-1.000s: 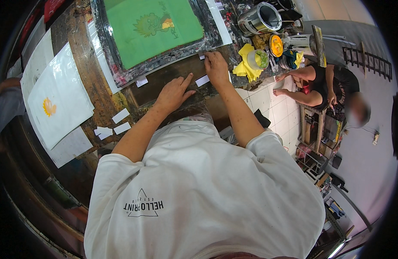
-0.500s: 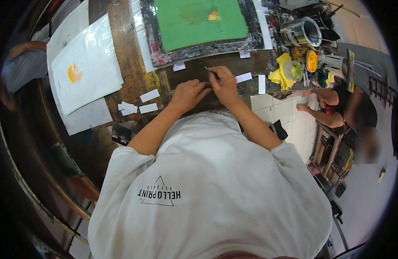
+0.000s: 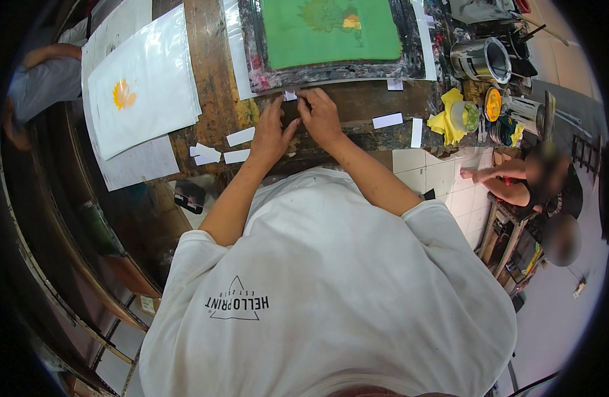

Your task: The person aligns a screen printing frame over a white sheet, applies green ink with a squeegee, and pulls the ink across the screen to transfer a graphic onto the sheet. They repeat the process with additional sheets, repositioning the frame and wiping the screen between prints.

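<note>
Dressed in a white T-shirt (image 3: 331,278) with dark lettering, at work over the near edge of the desk (image 3: 208,63). Along that edge to the left, a white card cluster (image 3: 205,155) and two white slips (image 3: 241,136), long axes roughly parallel with the edge; to the right, a single white slip (image 3: 387,120) laid much the same way, then an end-on slip (image 3: 416,133) pointing across the desk.

Just past the edge, left hand (image 3: 271,135) with fingers reaching forward, thumb spread off to the right; close beside it, right hand (image 3: 321,119), fingers bent. Between the fingertips, at the near side of a dark frame (image 3: 344,71), a small white tab (image 3: 290,96). Impossible to tell pinching from pressing with the right, or to read the tab's long axis, partly hidden by fingers. Farther right on the same side, a second white tab (image 3: 395,85).

Room for moving along the dark wood strip (image 3: 364,102), between frame and near edge, rightward from the right hand. Inside the frame, a green screen (image 3: 331,40); toward the desk's right end, a yellow cloth (image 3: 443,122) and, beyond, a metal can (image 3: 476,61).
</note>
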A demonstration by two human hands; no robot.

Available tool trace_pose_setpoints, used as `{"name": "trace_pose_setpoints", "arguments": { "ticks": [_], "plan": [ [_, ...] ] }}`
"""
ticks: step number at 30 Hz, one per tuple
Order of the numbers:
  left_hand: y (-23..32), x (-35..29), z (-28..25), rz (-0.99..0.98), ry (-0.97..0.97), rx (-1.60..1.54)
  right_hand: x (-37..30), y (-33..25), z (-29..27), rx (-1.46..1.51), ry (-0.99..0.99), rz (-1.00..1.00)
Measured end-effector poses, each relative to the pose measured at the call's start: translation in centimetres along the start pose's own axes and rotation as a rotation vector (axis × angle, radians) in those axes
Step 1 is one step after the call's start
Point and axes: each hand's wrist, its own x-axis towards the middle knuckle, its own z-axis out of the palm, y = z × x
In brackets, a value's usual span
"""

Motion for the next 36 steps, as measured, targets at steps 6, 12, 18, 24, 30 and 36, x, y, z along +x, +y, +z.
{"name": "trace_pose_setpoints", "arguments": {
  "ticks": [6, 12, 18, 24, 30, 36],
  "plan": [
    [0.13, 0.07, -0.03, 0.044, -0.006, 0.051, 0.28, 0.3, 0.38, -0.06, 0.016, -0.058],
    [0.01, 0.03, -0.04, 0.05, -0.005, 0.058, 0.48, 0.0, 0.37, -0.069, -0.002, -0.042],
    [-0.2, 0.22, 0.14, 0.066, 0.016, 0.057, 0.63, 0.17, 0.63, -0.086, 0.009, -0.072],
    [-0.23, 0.19, 0.04, 0.031, -0.019, 0.064, 0.75, 0.29, 0.7, -0.115, -0.028, -0.043],
    [-0.42, 0.12, 0.38, 0.067, 0.031, 0.081, 0.95, 0.25, 0.56, -0.14, -0.067, -0.042],
    [0.06, 0.23, 0.0, 0.026, -0.011, 0.067, 0.88, -0.29, 0.19, -0.079, -0.053, -0.022]
  ]
}}
